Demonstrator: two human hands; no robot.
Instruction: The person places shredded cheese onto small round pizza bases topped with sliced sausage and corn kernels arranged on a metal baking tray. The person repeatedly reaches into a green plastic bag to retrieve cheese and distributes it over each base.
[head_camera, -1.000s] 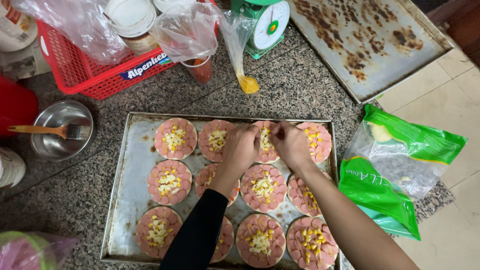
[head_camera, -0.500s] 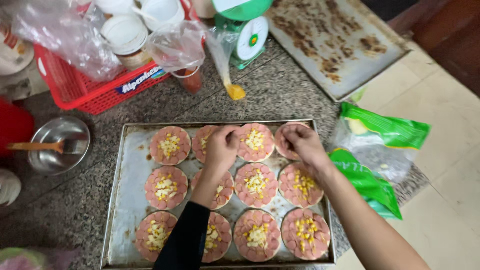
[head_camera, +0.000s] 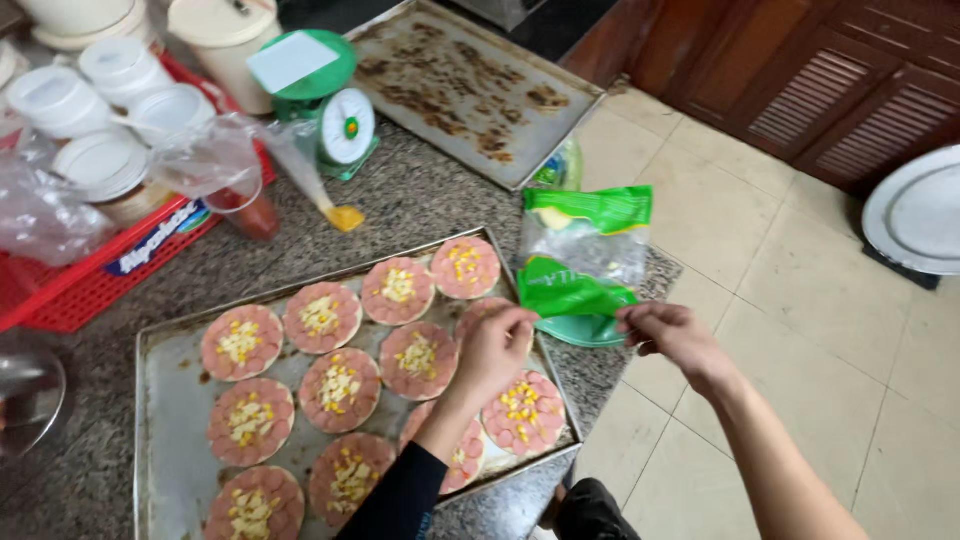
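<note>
Metal baking tray (head_camera: 170, 350) on granite counter (head_camera: 420, 200), holds 11 round bases topped with sausage slices and corn. Left hand (head_camera: 495, 345) over tray's right side, fingers pinched together, perhaps on topping. Right hand (head_camera: 670, 335) fingertips closed at green plastic bag (head_camera: 585, 255). Beyond: green scale (head_camera: 335, 110), red basket (head_camera: 75, 280) of lidded tubs.
</note>
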